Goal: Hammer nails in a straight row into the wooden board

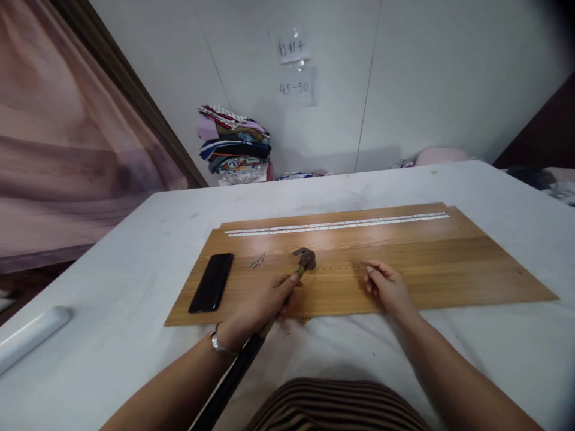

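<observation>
My left hand (274, 299) is wrapped round the handle of a claw hammer (306, 258), close below its head. The hammer head hangs over or rests on the wooden board (458, 263), at the left end of a row of several small dark dots (339, 268); I cannot tell whether they are nail heads or holes. My right hand (389, 287) is over the board at the row's right end, index finger stretched out and the other fingers curled, with nothing visible in it. A small pile of nails (257, 260) lies left of the hammer head.
A black phone (211, 283) lies on the board's left part. Two white measuring strips (336, 225) run along its far side. The board lies on a white table (117, 269). Folded clothes (236, 143) are stacked behind, and a pale rounded object (33, 335) is at left.
</observation>
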Demonstrator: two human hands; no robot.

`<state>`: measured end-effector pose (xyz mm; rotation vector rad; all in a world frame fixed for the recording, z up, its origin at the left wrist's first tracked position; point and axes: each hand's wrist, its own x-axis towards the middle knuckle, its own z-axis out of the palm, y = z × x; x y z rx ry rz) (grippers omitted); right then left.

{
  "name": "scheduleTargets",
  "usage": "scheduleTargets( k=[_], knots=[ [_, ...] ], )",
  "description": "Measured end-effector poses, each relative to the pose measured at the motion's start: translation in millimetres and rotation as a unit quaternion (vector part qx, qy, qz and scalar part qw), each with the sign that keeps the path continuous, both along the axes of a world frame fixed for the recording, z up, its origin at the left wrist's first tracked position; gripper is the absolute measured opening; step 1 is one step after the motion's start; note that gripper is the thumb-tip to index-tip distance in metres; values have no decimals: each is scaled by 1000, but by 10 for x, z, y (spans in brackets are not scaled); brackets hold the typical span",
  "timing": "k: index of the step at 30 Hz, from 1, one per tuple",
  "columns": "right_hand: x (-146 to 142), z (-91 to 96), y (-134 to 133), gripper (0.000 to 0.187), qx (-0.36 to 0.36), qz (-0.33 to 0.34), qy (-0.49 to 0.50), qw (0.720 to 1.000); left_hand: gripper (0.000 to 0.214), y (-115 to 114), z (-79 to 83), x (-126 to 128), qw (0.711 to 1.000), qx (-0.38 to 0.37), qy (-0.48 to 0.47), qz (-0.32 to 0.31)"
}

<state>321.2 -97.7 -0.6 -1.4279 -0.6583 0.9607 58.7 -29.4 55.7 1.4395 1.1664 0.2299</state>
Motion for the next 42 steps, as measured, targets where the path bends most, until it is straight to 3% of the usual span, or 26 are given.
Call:
scheduleTargets(
  k=[14,25,31,42],
  knots=[
    [13,-43,-6,40,4,-1,-8,1000,66,26,-114,-28,1000,-3,6,10],
    [6,-3,-8,39,-3,4,-5,1000,64,28,3,1,1000,-10,-14,9],
    [11,-24,-16,40,-3,4,-7,1000,64,1,0,8,1000,6,10,-10],
    [11,-28,-16,39,1,7,-16,1000,63,19,0,2,1000,-14,-14,10]
  ],
)
